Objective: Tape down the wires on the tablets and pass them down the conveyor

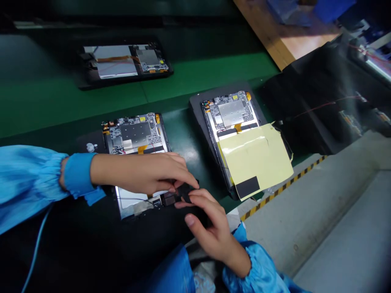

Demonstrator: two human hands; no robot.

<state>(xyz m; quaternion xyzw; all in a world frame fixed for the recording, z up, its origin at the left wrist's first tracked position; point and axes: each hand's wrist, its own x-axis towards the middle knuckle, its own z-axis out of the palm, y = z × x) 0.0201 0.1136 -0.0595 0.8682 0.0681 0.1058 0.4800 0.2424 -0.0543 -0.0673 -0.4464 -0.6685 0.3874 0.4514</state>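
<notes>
An opened tablet (136,136) lies below my left hand (152,173), its circuit board and metal shield facing up. My left hand, with a blue strap at the wrist, reaches across the tablet, fingertips closed on a small black piece (185,192) at the tablet's lower right corner. My right hand (210,224) comes from the lower right; its fingers hold the other side of the black piece, while the thumb stands apart. Fingers partly hide the piece, so its exact kind cannot be made out. My left forearm covers the tablet's middle.
A second opened tablet (232,112) lies to the right on a dark pad, partly under a yellow sheet (258,158). Another tablet (149,59) lies at the back on the green surface (195,73). Black sheeting (305,101) is at right; a blue cord (36,248) hangs at left.
</notes>
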